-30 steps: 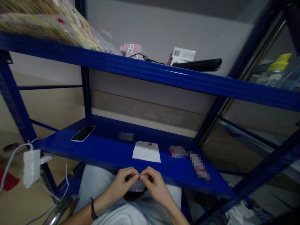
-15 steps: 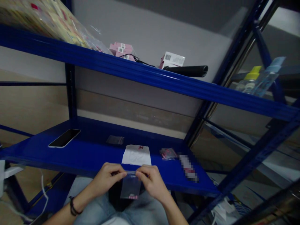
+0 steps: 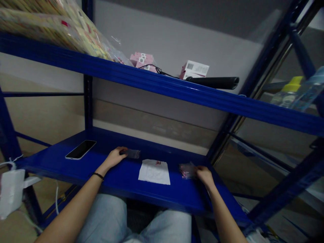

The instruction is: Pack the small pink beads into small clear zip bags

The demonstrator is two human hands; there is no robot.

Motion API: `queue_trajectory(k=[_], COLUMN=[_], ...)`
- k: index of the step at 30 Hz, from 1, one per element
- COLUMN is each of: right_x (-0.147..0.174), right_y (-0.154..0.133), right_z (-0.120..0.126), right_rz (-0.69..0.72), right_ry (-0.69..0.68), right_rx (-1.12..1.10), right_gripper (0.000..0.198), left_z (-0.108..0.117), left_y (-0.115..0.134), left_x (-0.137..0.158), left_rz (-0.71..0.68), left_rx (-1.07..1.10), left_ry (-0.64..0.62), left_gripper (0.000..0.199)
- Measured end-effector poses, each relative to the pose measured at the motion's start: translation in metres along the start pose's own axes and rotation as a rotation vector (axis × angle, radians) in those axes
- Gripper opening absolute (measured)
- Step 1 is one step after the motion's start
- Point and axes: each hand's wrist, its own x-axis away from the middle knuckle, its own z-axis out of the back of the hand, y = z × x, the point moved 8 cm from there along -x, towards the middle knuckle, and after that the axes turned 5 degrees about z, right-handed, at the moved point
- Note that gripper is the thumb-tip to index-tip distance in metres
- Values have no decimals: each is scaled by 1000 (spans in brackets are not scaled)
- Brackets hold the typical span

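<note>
My left hand [image 3: 116, 156] reaches to the blue shelf, its fingers closed at the left edge of some flat clear plastic bags [image 3: 133, 154]. On the right, my right hand [image 3: 205, 175] pinches a small clear plastic bag at a pile of small clear bags with red bits inside [image 3: 186, 170]. Fingers and pile overlap, so how many bags it holds is unclear. Between the hands lies a white sheet of paper [image 3: 154, 172] with a few small red pieces [image 3: 158, 162] near its top edge.
A phone [image 3: 81, 150] lies at the left of the blue shelf [image 3: 113, 180]. The upper shelf carries a large plastic-wrapped bundle [image 3: 58, 30], pink boxes [image 3: 143, 60], a white box [image 3: 196, 68], a black tube [image 3: 215, 82] and bottles [image 3: 291, 91]. A white adapter [image 3: 11, 192] hangs at the left.
My hands have parted from the bag held between them over my lap. The left has gone forward to the flat bags, the right to the pile on the right.
</note>
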Motion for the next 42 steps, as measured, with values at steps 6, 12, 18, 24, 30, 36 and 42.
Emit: queue_trajectory(k=[6, 12, 18, 24, 30, 36, 42], right_x=[22, 59, 76, 122, 161, 175, 103], right_y=[-12, -76, -125, -221, -258, -243, -201], right_z=[16, -12, -54, -67, -85, -95, -93], right_rz=[-54, 195, 392, 858, 1040, 1037, 741], right_ry=[-101, -7, -37, -448, -580, -663, -509], right_rx=[444, 300, 76, -397, -365, -285, -492], right_gripper=[43, 31, 25, 26, 50, 46, 25], left_z=[-27, -53, -45, -36, -36, -51, -70], left_y=[21, 22, 36, 89, 133, 126, 118], left_x=[-30, -58, -48, 9, 64, 81, 71], left_rz=[-94, -106, -168, -302, -456, -415, -336], left_rx=[-194, -290, -215, 134, 229, 229, 316], left_ry=[-217, -403, -372, -538, -656, -635, -559], left_gripper=[67, 85, 61, 54, 47, 45, 33])
